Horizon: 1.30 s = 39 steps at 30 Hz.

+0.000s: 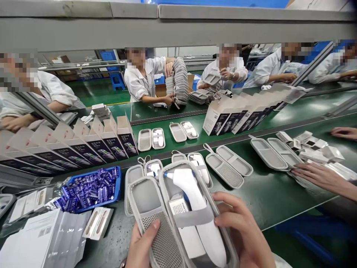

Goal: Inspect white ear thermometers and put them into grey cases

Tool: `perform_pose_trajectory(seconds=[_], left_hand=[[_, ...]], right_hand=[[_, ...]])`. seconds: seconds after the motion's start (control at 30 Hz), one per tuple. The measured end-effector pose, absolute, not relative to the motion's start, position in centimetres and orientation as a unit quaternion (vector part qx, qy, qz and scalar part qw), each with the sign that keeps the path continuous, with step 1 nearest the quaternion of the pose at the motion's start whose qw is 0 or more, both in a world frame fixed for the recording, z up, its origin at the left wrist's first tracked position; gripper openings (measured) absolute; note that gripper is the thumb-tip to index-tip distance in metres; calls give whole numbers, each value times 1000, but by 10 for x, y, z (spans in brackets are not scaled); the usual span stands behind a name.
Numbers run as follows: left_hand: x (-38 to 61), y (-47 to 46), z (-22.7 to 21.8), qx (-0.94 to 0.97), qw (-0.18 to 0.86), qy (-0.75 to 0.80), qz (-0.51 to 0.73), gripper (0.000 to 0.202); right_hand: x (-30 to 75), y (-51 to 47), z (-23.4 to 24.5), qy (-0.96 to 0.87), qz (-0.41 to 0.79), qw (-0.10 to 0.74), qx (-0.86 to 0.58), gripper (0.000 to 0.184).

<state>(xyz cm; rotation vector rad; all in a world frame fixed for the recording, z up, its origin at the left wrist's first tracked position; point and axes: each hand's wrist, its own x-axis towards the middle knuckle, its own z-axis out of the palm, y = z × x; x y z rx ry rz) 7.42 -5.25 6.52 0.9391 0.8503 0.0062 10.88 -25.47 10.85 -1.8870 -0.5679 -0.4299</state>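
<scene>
So on my feed, both grips are clamped on an open oblong grey fabric case (164,232) above the green table (259,193): left hand (141,245) on its mesh half, right hand (242,227) nearer the curved white plastic thermometer (208,236) strapped in lengthwise.

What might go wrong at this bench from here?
The open case, held between the left hand and right hand, might tip and drop the white device. A single gray strap crosses the device, so it might slide. Batteries are heaped in the blue tray; a knock might scatter them.
</scene>
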Motion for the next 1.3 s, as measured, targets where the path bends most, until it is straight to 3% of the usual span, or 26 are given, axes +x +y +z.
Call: perform_pose_trajectory(seconds=[0.1, 0.3, 0.53, 1.03, 1.2, 1.3], left_hand=[[74, -54, 65, 448, 797, 405, 16, 79], [68, -55, 64, 451, 788, 417, 33, 106], [67, -53, 62, 449, 793, 412, 23, 118], [81, -50, 65, 456, 787, 414, 35, 94], [82, -43, 66, 450, 789, 415, 47, 87], [72, -27, 74, 482, 774, 408, 45, 72]], right_hand=[[112, -246, 127, -233, -170, 541, -790, 50], [115, -247, 156, -257, -158, 416, -858, 50], [121, -246, 154, -284, -167, 367, -870, 59], [128, -232, 152, -305, -168, 365, -863, 46], [132, -226, 150, -308, -166, 372, -860, 50], [143, -233, 148, -272, -143, 416, -856, 59]])
